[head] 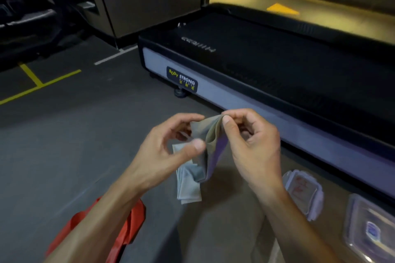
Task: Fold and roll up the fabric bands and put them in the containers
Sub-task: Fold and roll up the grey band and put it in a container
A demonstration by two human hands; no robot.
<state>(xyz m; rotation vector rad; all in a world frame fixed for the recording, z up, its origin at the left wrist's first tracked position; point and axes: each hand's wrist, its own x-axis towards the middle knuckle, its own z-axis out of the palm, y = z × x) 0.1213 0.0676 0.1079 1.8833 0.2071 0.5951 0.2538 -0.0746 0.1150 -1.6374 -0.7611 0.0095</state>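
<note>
Both hands work one folded band (208, 134) in the air above the person's lap. The right hand (254, 145) pinches the band's top fold between thumb and forefinger, fingers curled tight on the cloth. The left hand (171, 147) has its thumb pressed on the near face of the same band and its fingers curled behind, so it too is clamped on the fabric. The band is layered, olive inside and purple on the outer right face; its layers gape at the top, and the lower end hangs loose. Just below the band a pale band (188, 186) lies folded on the lap. A red band (128, 226), unfolded, trails below and left of the held band, under the left forearm. Two clear containers sit to the lower right of the band on the floor beside a treadmill (256, 70): the near container (303, 190) just right of the right wrist, the far container (369, 232) beyond it, with something blue inside. Risks, as judged: the gaping layers may slip apart if either pinch eases, spoiling the fold; the hanging tail may roll crooked and make a roll too bulky for a container; the pale band may slide off the lap if the legs shift; the left forearm could drag the red band.
</note>
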